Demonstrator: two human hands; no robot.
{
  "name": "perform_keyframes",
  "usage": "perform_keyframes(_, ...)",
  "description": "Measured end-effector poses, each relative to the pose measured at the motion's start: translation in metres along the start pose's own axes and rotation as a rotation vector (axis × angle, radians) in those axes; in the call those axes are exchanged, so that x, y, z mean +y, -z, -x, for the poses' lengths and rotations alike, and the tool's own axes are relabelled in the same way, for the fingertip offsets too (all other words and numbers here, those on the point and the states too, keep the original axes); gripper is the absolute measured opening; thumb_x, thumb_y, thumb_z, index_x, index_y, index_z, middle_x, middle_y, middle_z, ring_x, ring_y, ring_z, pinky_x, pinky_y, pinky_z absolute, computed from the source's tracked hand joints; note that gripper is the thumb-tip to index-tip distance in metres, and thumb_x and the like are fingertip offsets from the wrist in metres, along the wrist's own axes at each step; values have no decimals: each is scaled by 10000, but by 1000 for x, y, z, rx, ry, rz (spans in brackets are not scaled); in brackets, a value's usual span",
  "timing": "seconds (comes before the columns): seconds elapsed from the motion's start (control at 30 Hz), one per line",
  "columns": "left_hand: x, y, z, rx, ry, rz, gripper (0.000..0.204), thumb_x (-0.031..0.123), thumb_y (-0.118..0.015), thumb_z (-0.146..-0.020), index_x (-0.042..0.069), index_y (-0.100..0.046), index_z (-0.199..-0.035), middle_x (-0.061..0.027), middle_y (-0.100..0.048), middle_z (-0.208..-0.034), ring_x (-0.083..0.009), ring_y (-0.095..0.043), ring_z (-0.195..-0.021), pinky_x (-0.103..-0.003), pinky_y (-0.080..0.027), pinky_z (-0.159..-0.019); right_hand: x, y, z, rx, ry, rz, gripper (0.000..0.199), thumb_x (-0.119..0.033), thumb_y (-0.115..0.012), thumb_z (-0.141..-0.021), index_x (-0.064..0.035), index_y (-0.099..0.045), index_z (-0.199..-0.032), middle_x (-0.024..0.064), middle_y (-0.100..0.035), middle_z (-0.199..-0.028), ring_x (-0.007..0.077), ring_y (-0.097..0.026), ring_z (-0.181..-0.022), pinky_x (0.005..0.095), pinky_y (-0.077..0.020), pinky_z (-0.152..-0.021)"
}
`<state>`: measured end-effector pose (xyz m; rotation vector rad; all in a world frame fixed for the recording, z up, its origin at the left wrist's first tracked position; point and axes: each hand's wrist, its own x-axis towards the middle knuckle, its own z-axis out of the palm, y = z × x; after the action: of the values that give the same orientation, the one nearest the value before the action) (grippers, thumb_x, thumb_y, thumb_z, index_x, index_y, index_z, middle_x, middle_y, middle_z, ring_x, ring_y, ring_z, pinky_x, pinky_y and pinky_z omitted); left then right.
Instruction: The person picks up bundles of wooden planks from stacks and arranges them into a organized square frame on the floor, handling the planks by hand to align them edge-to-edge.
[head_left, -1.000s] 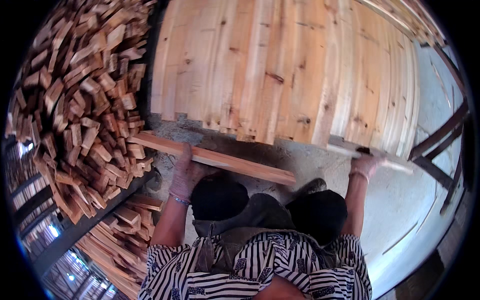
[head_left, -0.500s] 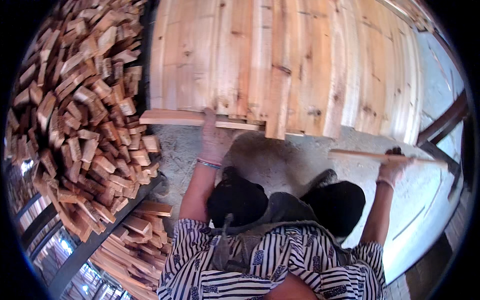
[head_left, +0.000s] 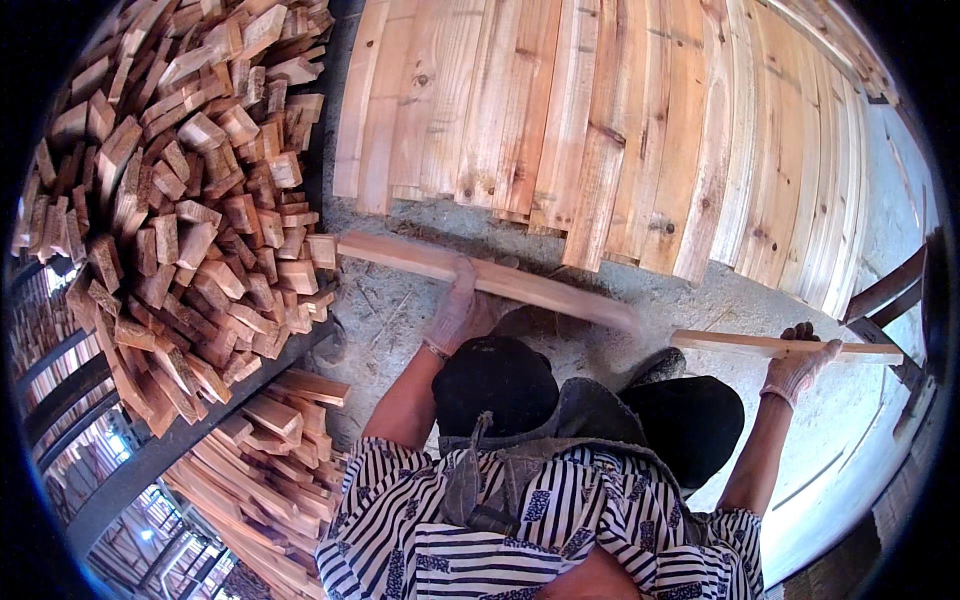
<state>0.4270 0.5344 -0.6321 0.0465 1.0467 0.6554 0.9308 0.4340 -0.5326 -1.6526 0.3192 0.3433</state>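
Gripping a wooden strip a little left of its middle, the left hand holds it slanted, its left end just beside the heap of cut wood. The right hand is closed around a slim wooden piece near the lower right of the boards, which lie side by side beyond both hands.
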Motion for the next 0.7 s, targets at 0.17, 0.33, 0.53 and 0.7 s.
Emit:
perform_keyframes(0.17,37,-32,-21,-237,-37,28,768,704,-416,-983,91,-389,-1446,-203,-508,-1423,-378,-520,-1327,-590,-466,-1082,1,10,-13,-85,-29,44,662,-681,-548,-940,-27,-581,-1039,84,-610,-893,205,-569,-779,335,-494,-747)
perform_keyframes(0.33,62,-75,-36,-228,-196,-59,862,746,-378,-966,113,-307,-1547,-150,-451,-1525,-359,-500,-1363,-596,-486,-1041,21,30,-44,-134,50,183,765,-734,-573,-905,-19,-604,-1177,79,-617,-1013,204,-581,-884,352,-505,-835)
perform_keyframes(0.53,49,-80,-20,-169,-90,-64,857,722,-375,-984,106,-267,-1570,-179,-402,-1553,-377,-426,-1415,-617,-387,-1134,11,-28,-16,-104,33,39,647,-609,-602,-953,-34,-525,-1240,86,-643,-1007,193,-574,-835,384,-507,-809)
perform_keyframes(0.7,53,-88,-17,-138,-59,-51,942,775,-405,-938,99,-245,-1574,-186,-405,-1534,-386,-430,-1404,-614,-386,-1140,-4,-21,16,-145,332,429,642,-602,-598,-957,-30,-544,-1243,49,-619,-963,165,-568,-804,339,-494,-753)
